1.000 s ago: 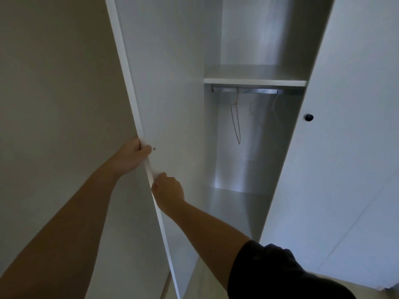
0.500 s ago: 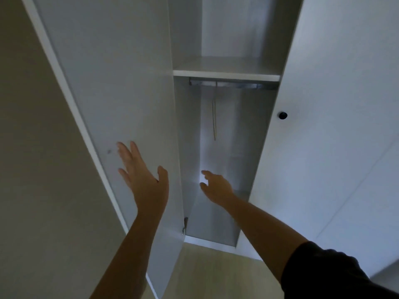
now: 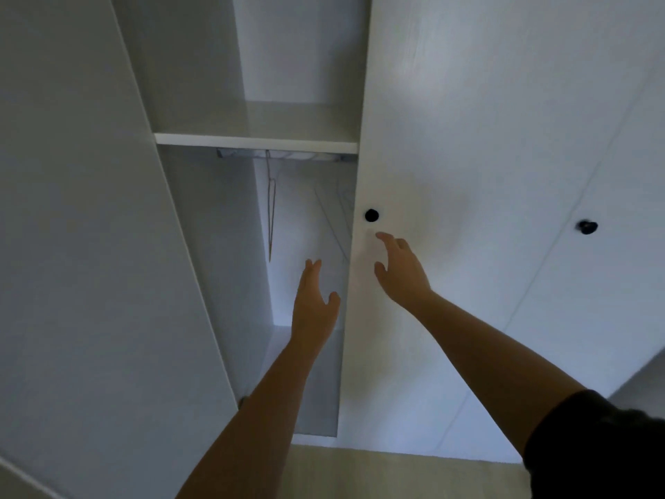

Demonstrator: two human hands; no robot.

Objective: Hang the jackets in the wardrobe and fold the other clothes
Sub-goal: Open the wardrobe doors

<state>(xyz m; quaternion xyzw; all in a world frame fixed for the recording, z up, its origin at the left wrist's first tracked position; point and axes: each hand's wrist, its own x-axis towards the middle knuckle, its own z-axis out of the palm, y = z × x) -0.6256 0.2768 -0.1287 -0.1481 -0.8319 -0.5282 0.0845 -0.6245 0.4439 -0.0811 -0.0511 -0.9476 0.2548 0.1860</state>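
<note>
Right hand (image 3: 401, 273) just below black knob (image 3: 371, 215), fingers spread, empty; left hand (image 3: 313, 304) left of knob, fingers straight, empty.

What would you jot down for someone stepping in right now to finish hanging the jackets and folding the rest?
Hands: the left hand is open and empty, raised in front of the open wardrobe compartment. The right hand is open and empty, just below the black knob of the closed right door, not gripping it.
Things: the left door stands open. Bare hangers hang from the rail under the shelf. No jackets or other clothes are in view.
Done: one door is open.
Left: probably open the right door, then hang the jackets and fold everything else.
</note>
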